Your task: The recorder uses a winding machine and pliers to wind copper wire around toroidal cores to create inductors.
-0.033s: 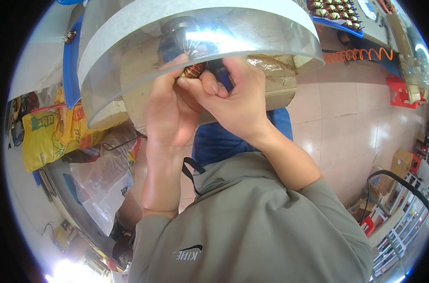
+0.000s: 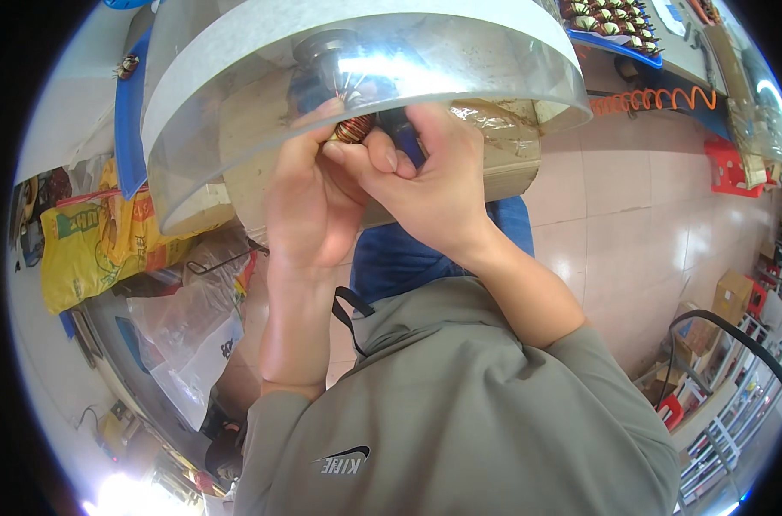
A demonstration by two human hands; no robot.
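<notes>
A small copper-wound coil [image 2: 354, 130] with a pale side sits pinched in the fingers of my left hand [image 2: 312, 202]. Thin wire ends stick up from it toward a round metal part [image 2: 324, 53] behind the clear guard. My right hand [image 2: 447, 185] is closed round a dark tool with a blue-and-black handle [image 2: 404, 138]; its working end is lost in glare behind the guard. The right thumb and fingertips meet the left hand's fingers beside the coil. Both hands reach under the lower edge of the curved clear guard [image 2: 193, 176].
A taped cardboard box [image 2: 513, 163] lies beneath the hands. At the upper right a blue tray [image 2: 631, 57] carries several similar coils, with an orange coiled hose [image 2: 657, 101] below. One loose coil [image 2: 127, 66] rests upper left. Yellow bags [image 2: 85, 249] and a clear plastic bag [image 2: 180, 344] are at left.
</notes>
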